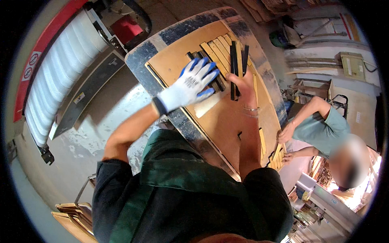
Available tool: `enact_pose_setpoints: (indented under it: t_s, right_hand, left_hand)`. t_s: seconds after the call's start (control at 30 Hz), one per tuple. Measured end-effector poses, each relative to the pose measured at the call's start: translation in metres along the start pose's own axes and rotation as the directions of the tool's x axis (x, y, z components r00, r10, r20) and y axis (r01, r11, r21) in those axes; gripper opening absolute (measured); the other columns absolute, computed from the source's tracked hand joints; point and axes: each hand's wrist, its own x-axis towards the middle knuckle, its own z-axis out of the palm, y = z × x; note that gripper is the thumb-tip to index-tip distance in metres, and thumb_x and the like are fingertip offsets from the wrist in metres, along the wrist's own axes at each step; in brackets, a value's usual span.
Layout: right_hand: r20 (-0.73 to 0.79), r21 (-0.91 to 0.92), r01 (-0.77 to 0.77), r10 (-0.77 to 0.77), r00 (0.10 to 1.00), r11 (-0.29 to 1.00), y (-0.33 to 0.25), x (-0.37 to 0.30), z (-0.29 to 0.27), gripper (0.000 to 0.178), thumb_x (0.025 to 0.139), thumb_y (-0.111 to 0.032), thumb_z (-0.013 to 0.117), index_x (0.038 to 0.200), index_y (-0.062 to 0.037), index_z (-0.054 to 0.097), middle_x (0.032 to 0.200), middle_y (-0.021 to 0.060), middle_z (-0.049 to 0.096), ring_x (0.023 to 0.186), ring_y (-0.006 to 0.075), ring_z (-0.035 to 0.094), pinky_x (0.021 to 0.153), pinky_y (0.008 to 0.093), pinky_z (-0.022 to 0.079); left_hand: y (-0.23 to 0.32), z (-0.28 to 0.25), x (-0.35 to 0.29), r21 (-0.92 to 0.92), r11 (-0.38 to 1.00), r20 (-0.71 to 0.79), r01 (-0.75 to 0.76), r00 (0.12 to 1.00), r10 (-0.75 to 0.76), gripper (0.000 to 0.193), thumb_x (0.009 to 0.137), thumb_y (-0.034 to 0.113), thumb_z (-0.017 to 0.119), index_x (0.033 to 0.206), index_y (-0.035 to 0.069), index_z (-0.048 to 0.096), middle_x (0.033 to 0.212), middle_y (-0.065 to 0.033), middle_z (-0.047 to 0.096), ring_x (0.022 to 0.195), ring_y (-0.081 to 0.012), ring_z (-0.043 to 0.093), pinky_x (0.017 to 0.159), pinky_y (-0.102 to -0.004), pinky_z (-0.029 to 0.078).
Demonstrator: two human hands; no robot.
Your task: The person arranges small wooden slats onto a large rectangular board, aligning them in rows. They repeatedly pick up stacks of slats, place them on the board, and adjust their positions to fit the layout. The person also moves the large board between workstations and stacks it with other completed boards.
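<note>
My left hand [197, 79], in a white glove with blue fingertips, lies with its fingers spread over a row of dark strips [219, 84] on the wooden board [178, 52]. My bare right hand [242, 84] is closed around several narrow black-edged wooden strips [233, 67] that stick up past the thumb. Just beyond both hands, light wooden slats [216, 50] with dark edges lie side by side. A pale patch [206, 106] shows on the board below the glove. Part of the right fingers is hidden behind the strips.
The board rests on a dark, worn table [142, 60]. At the right, another person [320, 125] handles slats [277, 159] at the table's edge. A ribbed white hose [65, 73] and a red frame [26, 87] stand left. Wooden panels [75, 220] lean at the lower left.
</note>
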Motion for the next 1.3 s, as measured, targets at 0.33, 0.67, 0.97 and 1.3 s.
enact_pose_setpoints:
  t_s: [0.33,0.67,0.97,1.3]
  right_hand:
    - [-0.253,0.042,-0.190,0.194,0.948,0.981,0.007,-0.084,0.007,0.033,0.077,-0.014,0.086,0.101,-0.0031,0.066,0.086,0.0024,0.067,0.076,0.0127,0.063,0.067,0.0306,0.052]
    - [-0.307,-0.098,-0.026,-0.005,0.952,0.995,0.012,-0.093,0.016,0.033,0.076,-0.009,0.081,0.103,-0.0037,0.063,0.088,0.0001,0.064,0.080,0.0102,0.059,0.070,0.0302,0.051]
    - [-0.211,-0.196,-0.032,-0.010,0.977,0.980,0.009,-0.098,0.049,0.069,0.074,-0.011,0.085,0.133,-0.0021,0.051,0.109,0.0096,0.066,0.099,0.0224,0.065,0.090,0.0370,0.053]
    - [-0.018,-0.847,0.148,-0.306,0.952,0.510,-0.008,-0.074,0.177,0.101,0.078,-0.047,0.082,0.146,0.0104,0.034,0.138,0.0260,0.046,0.122,0.0413,0.045,0.103,0.0578,0.034]
  left_hand:
    - [-0.025,0.006,-0.014,0.103,0.993,0.338,-0.065,0.941,0.027,0.074,0.096,0.056,0.059,0.155,0.015,0.043,0.158,-0.0229,0.038,0.148,-0.0459,0.033,0.121,-0.0664,0.018]
    - [-0.034,0.011,0.003,0.058,0.989,0.358,-0.138,0.927,0.108,0.094,0.088,0.068,0.064,0.158,0.011,0.038,0.162,-0.0208,0.034,0.151,-0.0476,0.026,0.123,-0.0637,0.014]
    - [-0.066,0.014,0.035,0.233,0.970,0.331,-0.071,0.943,-0.011,0.109,0.075,0.066,0.077,0.158,0.009,0.035,0.161,-0.0209,0.035,0.152,-0.0445,0.025,0.125,-0.0609,0.015]
    - [-0.091,-0.072,-0.077,0.034,0.781,-0.314,0.624,0.748,-0.584,0.056,0.095,0.029,0.069,0.139,-0.001,0.055,0.141,-0.0270,0.056,0.133,-0.0419,0.053,0.114,-0.0468,0.041]
